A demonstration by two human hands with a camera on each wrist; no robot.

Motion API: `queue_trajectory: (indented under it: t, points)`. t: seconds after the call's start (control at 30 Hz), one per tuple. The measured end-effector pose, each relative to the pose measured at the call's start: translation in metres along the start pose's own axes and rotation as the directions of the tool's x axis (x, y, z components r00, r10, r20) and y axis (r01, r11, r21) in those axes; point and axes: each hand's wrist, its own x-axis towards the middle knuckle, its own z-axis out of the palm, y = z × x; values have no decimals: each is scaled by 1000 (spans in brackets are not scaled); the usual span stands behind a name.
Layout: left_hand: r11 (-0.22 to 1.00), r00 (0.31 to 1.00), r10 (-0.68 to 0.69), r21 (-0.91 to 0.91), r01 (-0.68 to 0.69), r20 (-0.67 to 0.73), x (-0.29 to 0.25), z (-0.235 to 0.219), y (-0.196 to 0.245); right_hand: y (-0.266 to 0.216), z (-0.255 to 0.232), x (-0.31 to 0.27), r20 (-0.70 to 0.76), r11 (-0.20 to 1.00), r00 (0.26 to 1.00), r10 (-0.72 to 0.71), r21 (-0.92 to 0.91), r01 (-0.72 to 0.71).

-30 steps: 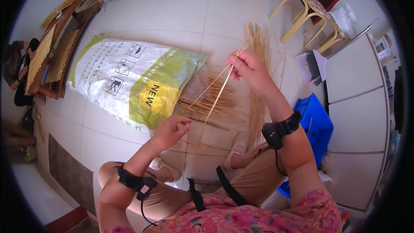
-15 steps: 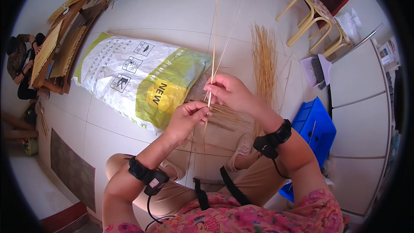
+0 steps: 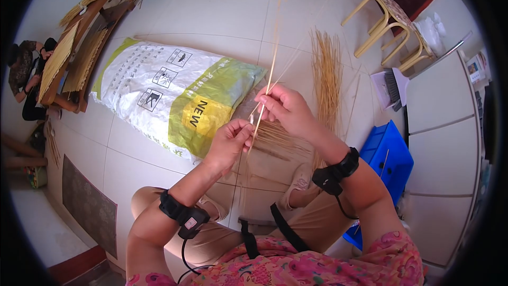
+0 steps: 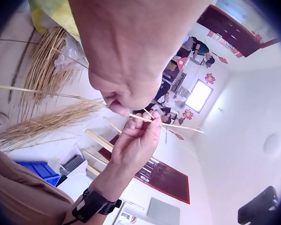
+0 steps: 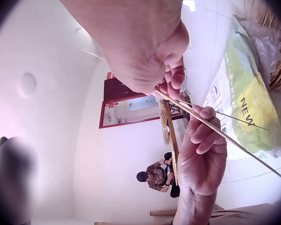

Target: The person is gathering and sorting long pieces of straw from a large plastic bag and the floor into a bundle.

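Two thin, pale straw stalks (image 3: 272,69) cross between my hands, above the floor in front of my knees. My right hand (image 3: 288,108) pinches them between thumb and fingertips; the longer one runs up past it. Just below and to the left, my left hand (image 3: 227,143) pinches at the lower part, thumb against curled fingers. In the right wrist view the thicker stalk (image 5: 225,133) slants across the left fingers, with a thinner stalk (image 5: 243,123) behind. From the left wrist, the stalk (image 4: 51,93) extends well beyond both hands.
A white-and-green sack (image 3: 153,85) lies left, loose straw (image 3: 278,137) at its end. A long straw bundle (image 3: 325,74) lies right of it. A blue bin (image 3: 389,153), dustpan (image 3: 389,87) and chairs (image 3: 389,21) stand right. Another person (image 3: 26,74) sits far left by a wooden rack (image 3: 79,74).
My left hand was apart from the stalks and has come up to pinch them. The right hand came down and left to meet it, then shifted slightly up and right.
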Motion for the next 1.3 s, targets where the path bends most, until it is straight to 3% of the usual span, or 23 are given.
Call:
queue_trajectory:
  t: [0.07,0.17,0.27,0.37,0.47,0.57,0.63,0.67,0.7,0.77,0.87,0.97,1.3]
  points:
    - [997,1000,0,-79,0,-3,2,-6,-5,-2,1,0,-35,1000,999,-12,-11,11]
    - [988,989,-39,-157,16,-143,-1,-4,0,5,-1,4,-133,986,977,-169,-22,167]
    - [996,991,-66,52,72,-115,-3,-14,-2,-2,-10,5,-181,985,969,-170,-3,173]
    - [926,976,-177,315,209,-128,-7,-28,-3,-5,-29,8,-214,976,954,-210,17,218]
    - [620,985,-154,784,40,72,-14,-38,-9,-3,-40,9,-202,978,962,-185,55,200]
    - [526,997,-26,849,-46,70,-18,-20,4,-6,-37,7,-199,986,970,-140,61,155]
    - [794,989,94,590,-145,116,-8,-19,-3,-6,-28,6,-214,992,973,-90,69,107]
    - [883,980,159,427,-197,122,-5,-18,-5,-6,-24,6,-221,994,973,-66,74,84]
    - [906,980,162,376,-196,119,-4,-13,-3,-4,-19,6,-230,995,971,-57,64,74]
    - [943,979,168,272,-193,114,-5,-6,2,-1,-12,7,-250,998,967,-40,44,53]
    - [938,975,168,282,-203,142,-1,-10,-4,1,-5,7,-240,999,970,-39,24,46]
    - [968,996,56,239,-72,74,-3,-5,2,3,-2,8,-237,998,970,-59,-15,57]
    - [989,994,-42,143,28,102,-5,-5,2,0,3,5,-173,999,984,-32,-3,32]
